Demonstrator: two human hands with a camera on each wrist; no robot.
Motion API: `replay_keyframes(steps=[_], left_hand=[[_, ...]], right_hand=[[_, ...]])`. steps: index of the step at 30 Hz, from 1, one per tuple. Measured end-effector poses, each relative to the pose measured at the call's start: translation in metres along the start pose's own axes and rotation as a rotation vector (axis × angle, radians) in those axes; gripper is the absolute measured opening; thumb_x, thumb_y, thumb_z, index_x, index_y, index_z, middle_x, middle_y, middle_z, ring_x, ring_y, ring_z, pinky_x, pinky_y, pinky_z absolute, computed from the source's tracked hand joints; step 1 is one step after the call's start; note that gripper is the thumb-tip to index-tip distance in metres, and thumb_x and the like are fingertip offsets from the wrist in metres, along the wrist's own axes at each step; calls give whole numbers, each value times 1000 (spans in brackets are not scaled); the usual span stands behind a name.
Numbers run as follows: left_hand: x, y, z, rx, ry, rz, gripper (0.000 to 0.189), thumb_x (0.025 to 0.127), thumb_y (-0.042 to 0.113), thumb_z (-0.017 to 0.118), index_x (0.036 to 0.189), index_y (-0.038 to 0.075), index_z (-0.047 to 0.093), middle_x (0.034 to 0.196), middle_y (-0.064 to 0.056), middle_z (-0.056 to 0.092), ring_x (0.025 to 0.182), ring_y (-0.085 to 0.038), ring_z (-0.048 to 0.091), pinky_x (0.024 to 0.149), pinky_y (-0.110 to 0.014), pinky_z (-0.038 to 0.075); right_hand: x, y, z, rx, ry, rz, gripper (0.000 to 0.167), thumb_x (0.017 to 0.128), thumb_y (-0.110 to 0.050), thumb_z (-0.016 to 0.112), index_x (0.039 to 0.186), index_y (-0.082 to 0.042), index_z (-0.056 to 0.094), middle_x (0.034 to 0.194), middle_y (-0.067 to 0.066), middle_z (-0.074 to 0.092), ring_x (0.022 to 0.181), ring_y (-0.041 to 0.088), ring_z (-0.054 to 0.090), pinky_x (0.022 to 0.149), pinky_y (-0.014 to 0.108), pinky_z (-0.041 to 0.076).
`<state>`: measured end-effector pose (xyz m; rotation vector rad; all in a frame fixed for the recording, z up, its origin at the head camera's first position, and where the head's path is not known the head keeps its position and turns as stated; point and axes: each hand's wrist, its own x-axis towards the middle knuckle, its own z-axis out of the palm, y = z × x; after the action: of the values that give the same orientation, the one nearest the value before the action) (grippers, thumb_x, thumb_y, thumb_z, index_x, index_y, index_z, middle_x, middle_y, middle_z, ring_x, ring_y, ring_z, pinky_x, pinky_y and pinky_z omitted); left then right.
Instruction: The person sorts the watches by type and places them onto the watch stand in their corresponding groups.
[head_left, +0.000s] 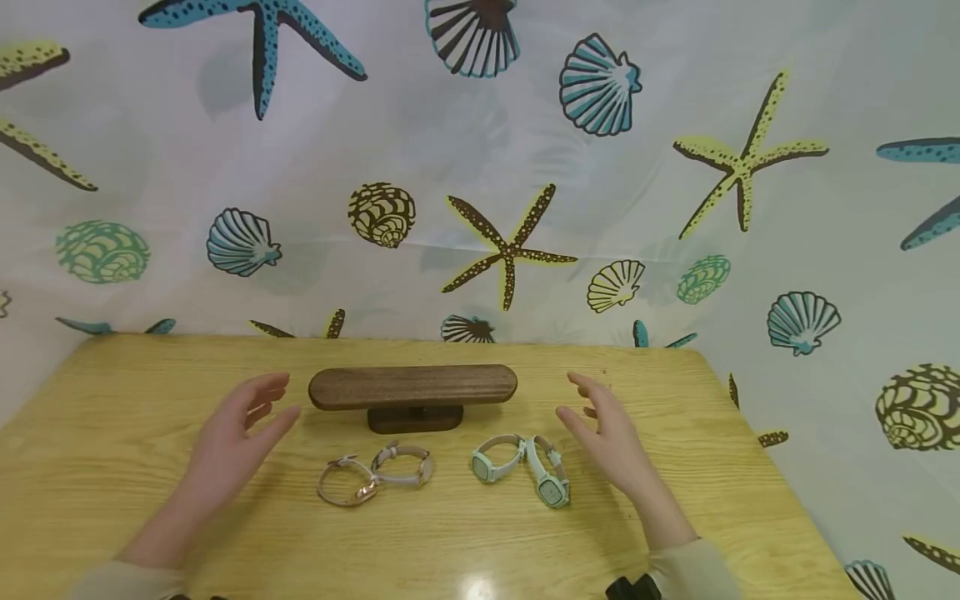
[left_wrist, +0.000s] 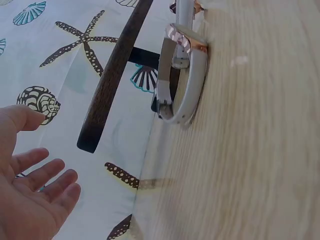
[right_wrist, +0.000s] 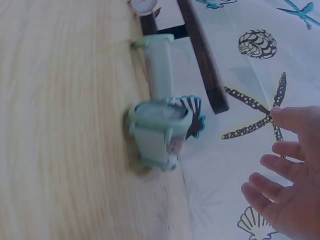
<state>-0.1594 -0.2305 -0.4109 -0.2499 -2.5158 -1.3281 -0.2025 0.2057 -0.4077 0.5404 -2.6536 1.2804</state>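
A dark wooden display stand (head_left: pixel 412 388), a rounded bar on a short base, stands at the back middle of the table. In front of its left half lie two watches with pale straps and rose-gold cases, a thin one (head_left: pixel 347 482) and a wider one (head_left: pixel 402 465). Two mint-green watches, one round-looped (head_left: pixel 498 458) and one turned outward (head_left: pixel 549 473), lie in front of its right end. My left hand (head_left: pixel 236 433) hovers left of the stand, fingers relaxed and holding nothing. Opposite it, my right hand (head_left: pixel 611 433) hovers beside the mint-green watches, also holding nothing.
The light wooden table (head_left: pixel 465 537) ends at the back against a white cloth (head_left: pixel 315 158) printed with shells and starfish. This cloth also hangs along the right side. Black wrist gear (head_left: pixel 633 587) shows at the right sleeve.
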Motion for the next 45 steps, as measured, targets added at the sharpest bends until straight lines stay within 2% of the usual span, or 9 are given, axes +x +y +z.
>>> replay_keyframes(steps=[3,8,16,20,24,29,35,37,45], left_hand=[[0,-3,6,-83,10,-16,49,97,23,58,137,-2,44,134,-19,47,119,-20,47,90,-4,38],[2,-8,15,-182,38,-48,47,98,22,58,136,-2,45,131,-17,48,113,-3,48,86,-6,43],[9,-12,24,-249,20,-150,54,97,31,57,139,0,43,137,-19,47,119,-11,48,85,-8,44],[14,-13,26,-293,-14,-205,60,97,37,57,143,3,39,143,-18,42,127,-23,43,86,-7,42],[17,-17,30,-346,-5,-229,62,96,35,58,145,5,38,147,-17,39,133,-28,38,90,-7,40],[14,-25,40,-413,33,-227,61,95,29,61,146,7,38,148,-15,38,133,-22,39,93,-9,40],[10,-28,52,-503,132,-197,57,94,21,64,143,4,42,147,-15,40,129,-11,43,94,-10,40],[10,-29,55,-501,144,-199,57,94,20,63,144,4,41,148,-16,38,130,-12,42,94,-10,40],[9,-36,57,-453,162,-160,55,95,21,61,144,4,41,148,-17,37,128,-10,44,93,-10,41]], right_hand=[[5,-4,7,114,-17,37,54,95,-37,59,142,-16,44,143,10,43,127,33,42,99,51,43],[13,-10,15,223,-34,52,49,95,-35,60,138,-15,48,139,8,47,126,32,44,99,49,44],[18,-17,22,264,-41,36,38,95,-29,62,129,-13,56,130,6,55,118,30,51,95,49,45],[19,-18,23,249,-66,26,33,95,-26,62,124,-11,60,124,8,59,110,23,56,92,47,48],[20,-22,25,251,-132,15,31,95,-21,62,121,-5,61,119,11,60,105,22,58,88,40,51],[17,-23,32,210,-264,0,27,94,-16,63,117,-2,62,114,14,63,101,22,60,86,32,53],[12,-28,42,122,-434,-18,24,93,-15,65,114,-4,64,108,7,65,96,16,61,82,29,53],[10,-31,45,86,-474,-29,22,92,-15,66,112,-6,65,106,4,65,94,14,61,80,27,53],[7,-38,55,-12,-510,-46,25,88,-13,71,111,-6,65,100,1,64,89,12,60,77,26,53]])
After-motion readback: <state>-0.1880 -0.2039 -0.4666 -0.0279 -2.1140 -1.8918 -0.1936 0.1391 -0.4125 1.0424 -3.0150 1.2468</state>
